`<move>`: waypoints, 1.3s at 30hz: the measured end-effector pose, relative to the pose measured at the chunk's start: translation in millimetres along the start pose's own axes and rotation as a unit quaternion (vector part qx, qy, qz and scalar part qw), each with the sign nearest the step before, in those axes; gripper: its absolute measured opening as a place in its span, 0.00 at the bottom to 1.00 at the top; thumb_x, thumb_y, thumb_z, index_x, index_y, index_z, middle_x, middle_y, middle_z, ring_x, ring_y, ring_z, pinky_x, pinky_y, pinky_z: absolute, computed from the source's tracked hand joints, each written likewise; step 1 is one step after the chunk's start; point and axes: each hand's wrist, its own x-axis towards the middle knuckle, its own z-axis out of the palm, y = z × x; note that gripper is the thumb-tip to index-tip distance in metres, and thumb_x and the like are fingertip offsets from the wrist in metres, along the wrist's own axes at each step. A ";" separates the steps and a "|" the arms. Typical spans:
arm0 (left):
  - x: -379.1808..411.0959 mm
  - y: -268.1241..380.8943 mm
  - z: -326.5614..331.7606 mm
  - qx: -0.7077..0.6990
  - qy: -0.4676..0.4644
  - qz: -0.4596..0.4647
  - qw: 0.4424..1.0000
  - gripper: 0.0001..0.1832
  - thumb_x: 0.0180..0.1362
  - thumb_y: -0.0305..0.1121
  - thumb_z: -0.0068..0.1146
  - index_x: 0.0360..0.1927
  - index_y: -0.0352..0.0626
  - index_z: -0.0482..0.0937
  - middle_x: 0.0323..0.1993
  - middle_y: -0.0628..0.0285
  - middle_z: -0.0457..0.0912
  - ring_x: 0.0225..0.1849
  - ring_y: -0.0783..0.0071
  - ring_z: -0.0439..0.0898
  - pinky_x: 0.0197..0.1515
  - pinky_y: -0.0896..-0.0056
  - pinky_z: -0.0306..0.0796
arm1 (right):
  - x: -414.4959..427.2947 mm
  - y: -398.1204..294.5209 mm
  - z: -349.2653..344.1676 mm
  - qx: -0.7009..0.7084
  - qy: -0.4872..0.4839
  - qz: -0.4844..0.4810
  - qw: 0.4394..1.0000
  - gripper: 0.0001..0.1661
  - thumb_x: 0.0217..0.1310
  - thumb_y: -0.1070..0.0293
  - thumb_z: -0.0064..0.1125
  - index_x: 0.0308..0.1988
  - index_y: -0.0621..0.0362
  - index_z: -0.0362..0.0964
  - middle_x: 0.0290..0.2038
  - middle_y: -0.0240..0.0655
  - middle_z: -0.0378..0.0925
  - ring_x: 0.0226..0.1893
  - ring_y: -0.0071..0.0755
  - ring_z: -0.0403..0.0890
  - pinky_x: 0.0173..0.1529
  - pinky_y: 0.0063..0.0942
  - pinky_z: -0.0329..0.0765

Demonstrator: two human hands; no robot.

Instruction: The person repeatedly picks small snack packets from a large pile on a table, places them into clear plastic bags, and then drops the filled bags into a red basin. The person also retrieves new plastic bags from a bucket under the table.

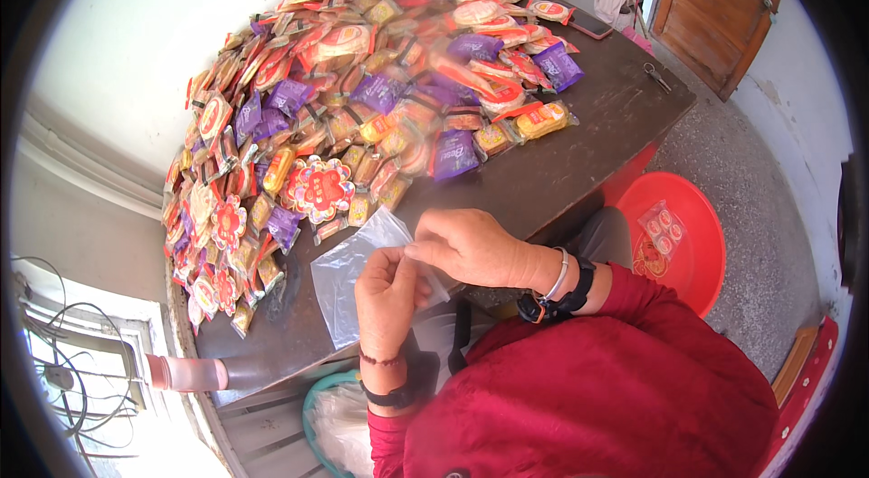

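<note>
A clear plastic bag [337, 291] lies flat over the table's front edge, its mouth towards me. My left hand [388, 298] pinches the bag's rim between thumb and fingers. Right beside it, my right hand [472, 248] grips the same rim, and the two sets of fingertips meet. Just beyond the bag rises a large heap of wrapped snacks, among them purple packets [455, 154], round red-and-white wrapped crackers [502, 98] and a yellow wrapped cake [543, 119]. A red flower-shaped card [320, 189] rests on the near side of the heap.
A red basin [703, 227] with a packet [662, 230] inside stands on the floor at right. Keys [656, 77] and a phone [590, 24] lie on the dark table [597, 118]. A pink bottle [193, 374] is at left; a teal basin [313, 413] holds plastic bags below.
</note>
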 end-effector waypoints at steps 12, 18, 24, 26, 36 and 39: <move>-2.4 -12.2 7.5 -0.005 0.094 0.089 0.992 0.09 0.68 0.24 0.54 0.50 0.38 0.71 0.27 0.65 0.79 0.21 0.84 0.73 0.24 0.82 0.65 | 1.3 10.0 10.0 -0.037 0.053 -0.004 0.998 0.08 0.63 0.66 0.63 0.35 0.60 0.77 0.30 0.48 0.81 0.33 0.58 0.83 0.36 0.44 0.79; -2.1 -6.1 16.2 0.164 0.058 0.151 0.973 0.34 0.58 0.22 0.63 0.69 0.35 0.66 0.28 0.65 0.77 0.24 0.83 0.74 0.29 0.79 0.69 | -0.1 14.6 6.3 -0.035 0.038 -0.010 0.999 0.10 0.65 0.63 0.60 0.35 0.58 0.79 0.29 0.46 0.83 0.32 0.57 0.84 0.37 0.49 0.78; -3.3 -4.3 17.1 0.233 0.060 0.156 0.958 0.38 0.56 0.23 0.64 0.72 0.30 0.64 0.26 0.65 0.77 0.23 0.81 0.74 0.29 0.77 0.70 | 1.7 14.2 3.1 -0.002 -0.001 -0.006 1.000 0.10 0.65 0.63 0.60 0.35 0.59 0.80 0.29 0.47 0.82 0.31 0.56 0.83 0.37 0.47 0.77; -3.9 -3.7 16.7 0.231 0.061 0.139 0.961 0.36 0.57 0.23 0.63 0.71 0.28 0.66 0.25 0.66 0.76 0.23 0.80 0.73 0.30 0.76 0.70 | 2.6 15.6 1.5 0.009 -0.018 -0.010 1.000 0.10 0.64 0.64 0.61 0.35 0.60 0.80 0.29 0.47 0.82 0.31 0.56 0.83 0.36 0.46 0.77; -6.2 -12.5 11.5 0.000 0.154 0.131 0.979 0.22 0.67 0.21 0.50 0.64 0.36 0.78 0.25 0.78 0.71 0.23 0.90 0.65 0.25 0.82 0.61 | 0.2 10.1 4.6 0.005 0.043 0.014 0.999 0.08 0.65 0.69 0.63 0.35 0.63 0.77 0.30 0.47 0.82 0.30 0.50 0.83 0.36 0.39 0.78; -10.3 -4.6 10.5 -0.084 0.176 0.097 0.976 0.20 0.68 0.21 0.49 0.62 0.37 0.81 0.26 0.78 0.71 0.23 0.92 0.63 0.24 0.83 0.57 | -0.1 10.3 4.4 -0.008 0.056 0.004 0.998 0.07 0.64 0.70 0.64 0.34 0.63 0.76 0.28 0.48 0.81 0.29 0.51 0.83 0.35 0.40 0.77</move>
